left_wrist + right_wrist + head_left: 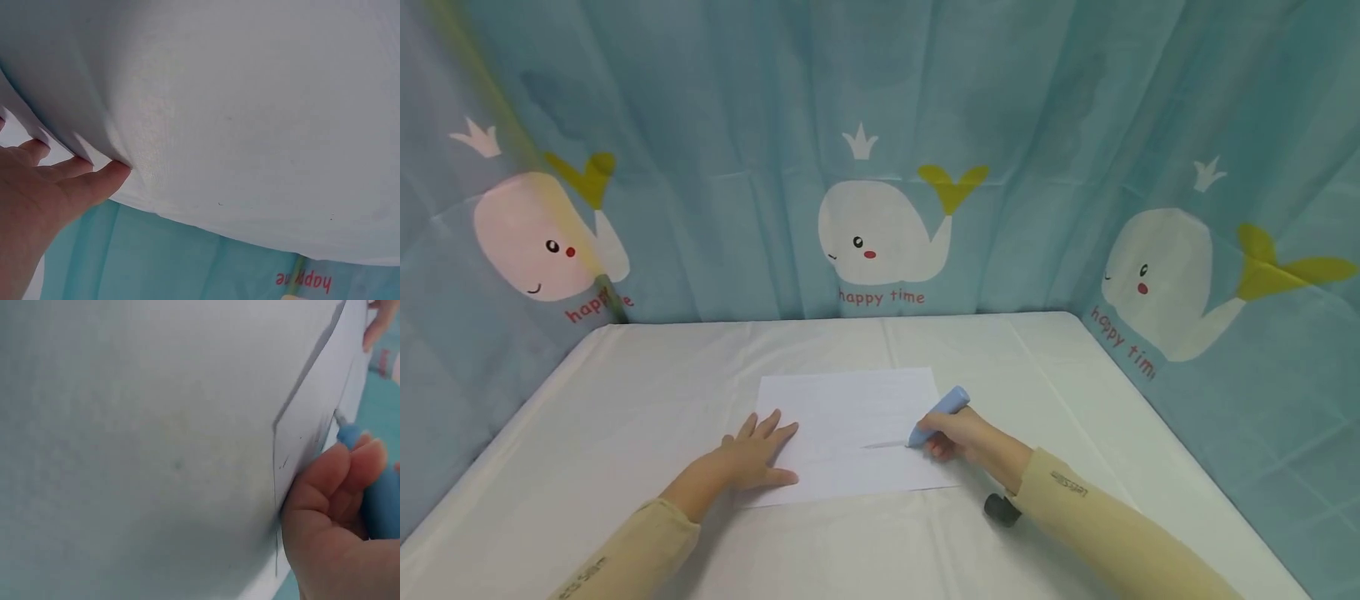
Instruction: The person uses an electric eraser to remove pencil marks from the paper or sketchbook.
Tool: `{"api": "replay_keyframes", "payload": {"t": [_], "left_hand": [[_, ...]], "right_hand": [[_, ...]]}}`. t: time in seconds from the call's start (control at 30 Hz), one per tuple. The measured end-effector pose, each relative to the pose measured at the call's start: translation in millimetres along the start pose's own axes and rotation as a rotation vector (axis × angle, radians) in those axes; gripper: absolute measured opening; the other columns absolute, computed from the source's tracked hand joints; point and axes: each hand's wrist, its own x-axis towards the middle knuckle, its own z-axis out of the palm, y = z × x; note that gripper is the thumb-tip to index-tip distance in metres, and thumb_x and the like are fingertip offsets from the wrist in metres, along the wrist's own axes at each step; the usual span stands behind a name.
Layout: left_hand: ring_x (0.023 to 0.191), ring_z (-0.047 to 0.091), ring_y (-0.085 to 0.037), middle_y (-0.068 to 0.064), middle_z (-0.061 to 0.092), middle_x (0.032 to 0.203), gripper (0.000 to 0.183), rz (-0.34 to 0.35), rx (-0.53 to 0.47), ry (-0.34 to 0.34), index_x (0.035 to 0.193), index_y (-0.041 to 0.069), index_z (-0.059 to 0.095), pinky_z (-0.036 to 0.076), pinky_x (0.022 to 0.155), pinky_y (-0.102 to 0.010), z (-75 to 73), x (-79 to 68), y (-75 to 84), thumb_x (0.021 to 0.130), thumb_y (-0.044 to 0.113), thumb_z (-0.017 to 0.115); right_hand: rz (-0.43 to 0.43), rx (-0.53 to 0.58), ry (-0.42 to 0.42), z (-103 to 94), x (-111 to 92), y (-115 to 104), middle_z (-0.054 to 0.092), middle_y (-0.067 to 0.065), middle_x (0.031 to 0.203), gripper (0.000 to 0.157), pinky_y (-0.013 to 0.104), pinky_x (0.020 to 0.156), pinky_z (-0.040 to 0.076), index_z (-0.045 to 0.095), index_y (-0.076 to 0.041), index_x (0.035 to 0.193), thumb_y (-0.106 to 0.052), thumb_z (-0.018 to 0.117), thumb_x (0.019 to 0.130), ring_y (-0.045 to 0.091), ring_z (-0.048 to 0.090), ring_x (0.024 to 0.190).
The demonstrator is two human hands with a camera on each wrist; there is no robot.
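A white sheet of paper point(850, 408) lies on the white-covered table. My left hand point(756, 454) rests flat on its left part, fingers and thumb spread. In the left wrist view, the fingertips of the left hand point(69, 181) press at the sheet. My right hand point(955, 433) grips a thick light-blue pen point(942, 410), tilted with its upper end to the right. The narrow grey tip meets the paper, at the right end of a thin pale line point(883, 445). In the right wrist view, thumb and fingers of the right hand point(331, 512) close round the blue pen point(382, 503).
The white tablecloth point(662, 392) spreads around the sheet. A small black cylindrical thing point(1002, 510) shows under the right sleeve point(1090, 508). Blue curtains point(737, 167) with printed whales stand behind the table and along both sides.
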Motion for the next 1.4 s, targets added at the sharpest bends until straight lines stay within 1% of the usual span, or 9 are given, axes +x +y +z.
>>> {"api": "replay_keyframes", "payload": {"t": [0.2,0.47,0.63,0.8,0.97,1.07,1.2,1.3,1.4], "left_hand": [[0.136,0.007,-0.061,-0.033,0.017,0.153,0.087,-0.001,0.0,-0.001,0.148,0.003,0.036,0.015,0.096,-0.08,1.0,0.3,1.6,0.084,0.051,0.069],[0.136,0.006,-0.062,-0.034,0.016,0.153,0.085,-0.004,-0.017,0.0,0.147,0.002,0.036,0.013,0.097,-0.08,-1.0,-1.9,2.9,0.084,0.049,0.07],[0.136,0.006,-0.061,-0.033,0.016,0.153,0.085,-0.018,0.001,0.004,0.147,0.003,0.036,0.013,0.097,-0.079,-0.6,-2.6,1.6,0.084,0.05,0.07],[0.136,0.006,-0.061,-0.033,0.016,0.154,0.085,0.002,-0.015,0.005,0.148,0.003,0.035,0.013,0.097,-0.079,1.3,-1.8,1.6,0.085,0.05,0.069],[0.136,0.007,-0.061,-0.033,0.016,0.154,0.085,0.008,0.012,0.013,0.148,0.003,0.035,0.014,0.096,-0.08,0.2,-0.7,1.6,0.086,0.051,0.068],[0.136,0.007,-0.061,-0.033,0.016,0.153,0.086,0.002,0.012,0.013,0.148,0.003,0.035,0.014,0.096,-0.08,-1.1,-0.4,2.0,0.085,0.05,0.069],[0.136,0.007,-0.062,-0.033,0.016,0.153,0.086,-0.003,0.01,0.006,0.148,0.003,0.035,0.014,0.096,-0.08,-0.2,0.0,0.9,0.085,0.051,0.069],[0.136,0.007,-0.061,-0.032,0.016,0.154,0.087,-0.004,0.012,0.006,0.148,0.003,0.035,0.015,0.096,-0.079,2.0,1.0,-0.6,0.085,0.052,0.068],[0.137,0.006,-0.061,-0.032,0.016,0.154,0.087,-0.004,0.007,0.007,0.148,0.003,0.035,0.014,0.096,-0.08,4.2,2.2,-2.1,0.084,0.053,0.068]], "right_hand": [[0.003,-0.006,-0.019,-3.6,-5,-3,0.059,0.005,0.062,0.024,0.022,0.056,0.047,0.059,0.008,0.098,-0.01,0.067,0.084,0.01,0.053,0.052],[0.015,-0.024,0.014,-0.6,-2,-1,0.059,0.006,0.063,0.022,0.024,0.055,0.047,0.061,0.006,0.098,-0.01,0.068,0.084,0.012,0.052,0.052],[0.011,-0.021,-0.021,-0.1,-2,-1,0.059,0.005,0.063,0.022,0.024,0.056,0.047,0.061,0.005,0.098,-0.011,0.068,0.084,0.012,0.052,0.053],[0.022,0.006,-0.035,-4.9,-1,0,0.059,0.005,0.063,0.022,0.024,0.056,0.048,0.06,0.005,0.098,-0.013,0.068,0.087,0.011,0.052,0.053],[0.006,0.025,-0.053,-7.0,-1,-2,0.059,0.005,0.062,0.024,0.024,0.055,0.048,0.059,0.006,0.101,-0.013,0.065,0.089,0.011,0.053,0.053],[-0.006,0.035,-0.024,-4.4,-1,-4,0.058,0.005,0.06,0.022,0.023,0.053,0.046,0.06,0.007,0.1,-0.009,0.064,0.085,0.011,0.053,0.051],[-0.001,0.053,0.063,0.8,0,-4,0.056,0.005,0.056,0.02,0.022,0.05,0.043,0.061,0.007,0.094,-0.007,0.064,0.08,0.011,0.05,0.047],[0.002,0.056,0.104,3.4,1,-4,0.056,0.005,0.054,0.018,0.022,0.049,0.042,0.061,0.007,0.092,-0.007,0.064,0.081,0.01,0.049,0.046],[0.001,0.043,0.113,4.4,1,-4,0.056,0.004,0.055,0.018,0.021,0.05,0.043,0.061,0.006,0.093,-0.008,0.064,0.082,0.009,0.049,0.046]]}}
